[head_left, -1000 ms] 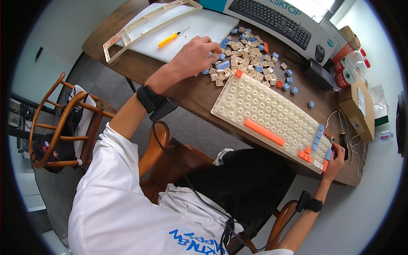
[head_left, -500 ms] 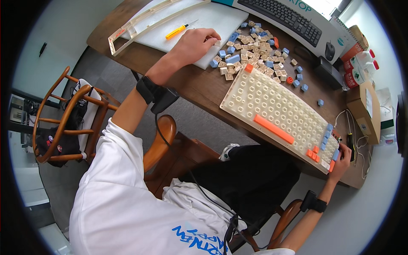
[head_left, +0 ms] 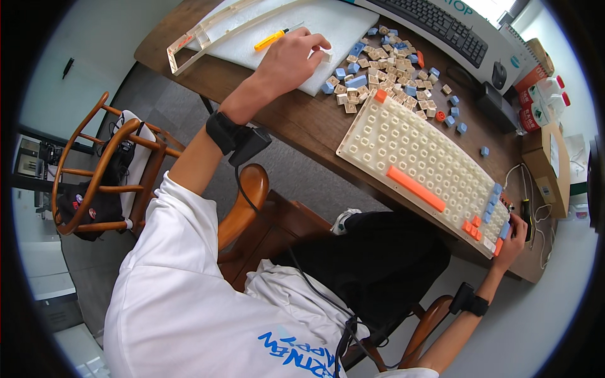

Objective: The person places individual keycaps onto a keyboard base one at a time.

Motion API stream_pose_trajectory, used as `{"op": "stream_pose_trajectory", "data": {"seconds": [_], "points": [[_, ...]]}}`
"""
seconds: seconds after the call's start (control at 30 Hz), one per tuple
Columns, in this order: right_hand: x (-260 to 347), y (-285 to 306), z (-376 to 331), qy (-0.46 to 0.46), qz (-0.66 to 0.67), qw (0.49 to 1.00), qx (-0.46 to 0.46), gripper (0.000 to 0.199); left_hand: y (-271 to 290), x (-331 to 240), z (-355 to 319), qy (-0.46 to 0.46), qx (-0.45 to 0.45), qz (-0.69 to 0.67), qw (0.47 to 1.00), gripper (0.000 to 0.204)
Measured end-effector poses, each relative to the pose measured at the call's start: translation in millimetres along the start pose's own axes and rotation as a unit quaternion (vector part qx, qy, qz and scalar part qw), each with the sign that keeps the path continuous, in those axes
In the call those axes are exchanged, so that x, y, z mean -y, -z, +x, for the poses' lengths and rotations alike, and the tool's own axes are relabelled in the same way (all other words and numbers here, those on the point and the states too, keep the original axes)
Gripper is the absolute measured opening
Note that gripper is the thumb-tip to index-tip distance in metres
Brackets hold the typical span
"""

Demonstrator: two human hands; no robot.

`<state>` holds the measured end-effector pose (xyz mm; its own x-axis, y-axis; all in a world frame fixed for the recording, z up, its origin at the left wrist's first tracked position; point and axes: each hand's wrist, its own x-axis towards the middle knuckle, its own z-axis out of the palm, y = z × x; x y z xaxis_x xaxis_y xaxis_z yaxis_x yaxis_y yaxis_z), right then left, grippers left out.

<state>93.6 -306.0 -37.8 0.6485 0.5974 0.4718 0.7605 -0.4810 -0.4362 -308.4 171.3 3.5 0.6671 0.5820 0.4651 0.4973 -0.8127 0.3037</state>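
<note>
My left hand (head_left: 290,62) is over the white foam sheet (head_left: 343,47), by the left side of the keycap pile. Its thumb and fingertips are closed around a small white keycap (head_left: 326,56). At the right end of the cream keyboard (head_left: 409,157), my right hand (head_left: 513,244) grips the edge beside the blue and orange keycaps. The keyboard lies slanted along the desk's near edge, most key positions bare. An orange spacebar (head_left: 416,189) sits along its near side. Loose beige and blue keycaps (head_left: 394,69) are heaped just beyond the keyboard's left end.
A yellow-handled screwdriver (head_left: 270,40) and a cream keyboard frame (head_left: 189,47) lie on the foam sheet. A box picturing a black keyboard (head_left: 435,28) stands at the back. Farther right are a cardboard box (head_left: 547,167), red-capped bottles (head_left: 542,101) and a white cable (head_left: 534,220).
The whole view has shifted slightly. My left hand has moved a little leftward from the keycap pile, its index finger more raised, the keycap still in it. My right hand stays on the keyboard.
</note>
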Motion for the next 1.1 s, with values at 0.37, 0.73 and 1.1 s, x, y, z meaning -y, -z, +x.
{"op": "stream_pose_trajectory", "data": {"seconds": [0.37,0.73,1.1], "points": [[2.7,2.2,0.3,-0.006,0.008,1.0,0.002,0.02,16.0,-27.5,-35.2,-0.071,0.016,-0.03,0.997,0.015],[-2.0,2.1,-1.2,-0.011,0.004,1.0,0.001,0.02,17.9,-27.3,-36.8,-0.059,0.053,-0.043,0.996,0.011],[0.6,2.2,-0.1,-0.004,0.0,1.0,-0.004,0.019,25.1,-29.5,-30.5,-0.096,0.036,-0.058,0.993,0.011]]}}
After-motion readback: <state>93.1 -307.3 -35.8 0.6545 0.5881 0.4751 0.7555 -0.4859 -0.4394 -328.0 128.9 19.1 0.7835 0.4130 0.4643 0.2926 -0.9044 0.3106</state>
